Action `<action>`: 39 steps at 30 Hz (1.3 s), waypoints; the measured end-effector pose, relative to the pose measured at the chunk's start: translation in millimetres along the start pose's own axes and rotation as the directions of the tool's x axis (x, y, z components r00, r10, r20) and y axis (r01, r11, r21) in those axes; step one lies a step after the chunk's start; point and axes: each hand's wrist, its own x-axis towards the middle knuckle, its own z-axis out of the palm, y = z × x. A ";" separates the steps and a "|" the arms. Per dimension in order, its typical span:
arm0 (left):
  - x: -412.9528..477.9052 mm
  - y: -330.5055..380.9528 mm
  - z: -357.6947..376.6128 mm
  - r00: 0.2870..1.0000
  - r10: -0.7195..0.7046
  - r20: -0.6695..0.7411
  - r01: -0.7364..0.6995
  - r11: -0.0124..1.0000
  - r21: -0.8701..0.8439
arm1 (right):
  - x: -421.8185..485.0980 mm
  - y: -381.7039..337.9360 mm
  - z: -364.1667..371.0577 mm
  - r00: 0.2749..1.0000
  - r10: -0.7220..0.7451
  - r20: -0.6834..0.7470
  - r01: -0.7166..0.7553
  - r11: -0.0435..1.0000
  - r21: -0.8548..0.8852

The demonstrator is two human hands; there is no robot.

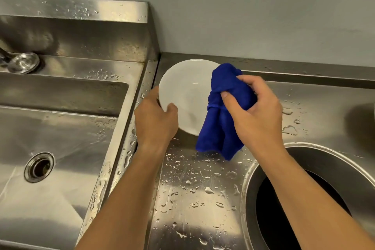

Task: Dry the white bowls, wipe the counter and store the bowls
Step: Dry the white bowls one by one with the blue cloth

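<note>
A white bowl [187,95] is held tilted above the steel counter [203,189], its inside facing me. My left hand [156,119] grips its lower left rim, thumb inside the bowl. My right hand [257,111] is closed on a bunched blue cloth [221,128], which lies over the bowl's right rim and hangs down toward the counter. The counter under both hands is covered in water drops.
A deep steel sink [50,138] with a round drain [39,167] lies to the left, a tap base [23,63] behind it. A round waste hole [294,205] opens in the counter at the right. A grey wall stands behind.
</note>
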 end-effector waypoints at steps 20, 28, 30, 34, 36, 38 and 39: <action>-60.7 96.1 -53.9 0.883 -0.183 0.432 0.463 0.493 -0.737 | 8.7 -93.5 -57.3 0.983 -0.178 -0.033 0.162 0.947 -0.279; -88.6 129.7 -47.9 0.889 -0.041 0.456 0.418 0.479 -0.772 | -14.1 -116.6 -59.7 0.956 -0.137 0.259 0.155 0.987 -0.049; -93.5 132.3 -49.6 0.900 -0.059 0.431 0.402 0.492 -0.772 | -23.5 -104.1 -84.2 0.931 -0.095 0.353 0.175 0.964 -0.201; -120.4 138.9 -40.2 0.880 -0.056 0.471 0.405 0.603 -0.687 | -24.6 -81.0 -131.8 0.990 -0.086 0.110 0.130 0.859 -0.495; -137.6 146.5 -30.1 0.842 -0.055 0.537 0.457 0.602 -0.655 | -21.6 -84.1 -130.2 0.988 -0.149 -0.037 0.120 0.899 -0.421; -147.5 157.6 -21.5 0.820 -0.052 0.570 0.490 0.579 -0.652 | -22.2 -95.0 -123.7 0.992 -0.122 -0.032 0.113 0.973 -0.200; -148.6 161.7 -18.7 0.825 -0.047 0.563 0.485 0.571 -0.663 | -25.2 -97.7 -123.7 0.994 -0.105 0.032 0.108 0.987 -0.116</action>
